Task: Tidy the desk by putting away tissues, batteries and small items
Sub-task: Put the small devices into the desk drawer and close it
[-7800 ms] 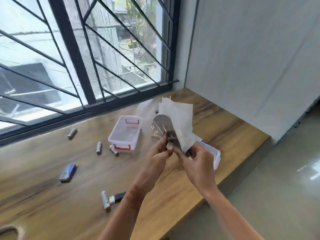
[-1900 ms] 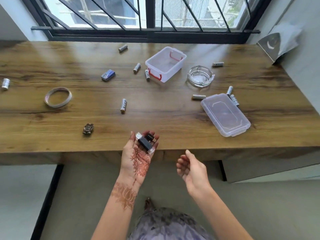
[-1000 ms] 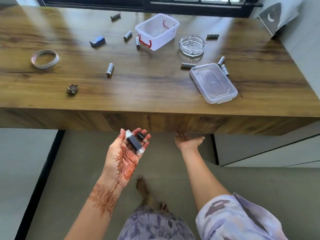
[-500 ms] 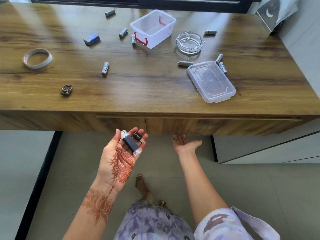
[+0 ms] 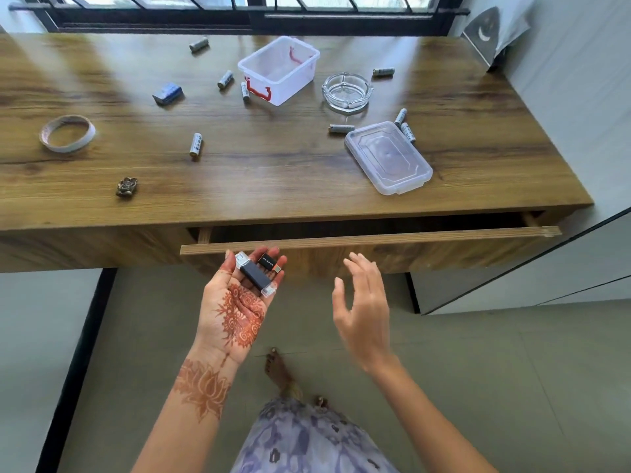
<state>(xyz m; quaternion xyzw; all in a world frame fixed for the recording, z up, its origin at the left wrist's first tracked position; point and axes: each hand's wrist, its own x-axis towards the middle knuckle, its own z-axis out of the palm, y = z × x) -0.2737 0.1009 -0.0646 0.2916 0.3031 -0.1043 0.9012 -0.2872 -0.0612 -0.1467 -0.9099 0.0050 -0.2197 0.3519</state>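
My left hand point(image 5: 235, 302) lies palm up below the desk front, carrying a dark USB stick point(image 5: 255, 274) and a small black adapter point(image 5: 269, 261) on its straight fingers. My right hand point(image 5: 363, 302) hovers open beside it, empty, just in front of the drawer point(image 5: 375, 241), which stands pulled out a little. On the wooden desk point(image 5: 273, 172) lie several batteries, among them one point(image 5: 196, 144) left of centre. A clear box with red handles point(image 5: 278, 70) stands at the back, with its lid point(image 5: 388, 157) lying apart to the right. The tissue holder point(image 5: 485, 32) stands in the far right corner.
A glass ashtray point(image 5: 346, 92) sits right of the box. A tape roll point(image 5: 67, 133) lies at the left, a small brass figure point(image 5: 127, 186) near the front edge, a blue item point(image 5: 167, 93) further back. The window frame runs along the back, a wall along the right.
The drawer has come out from under the desk. My right hand has left its underside and drawn back, now open in the air. My left hand still carries the USB stick and adapter.
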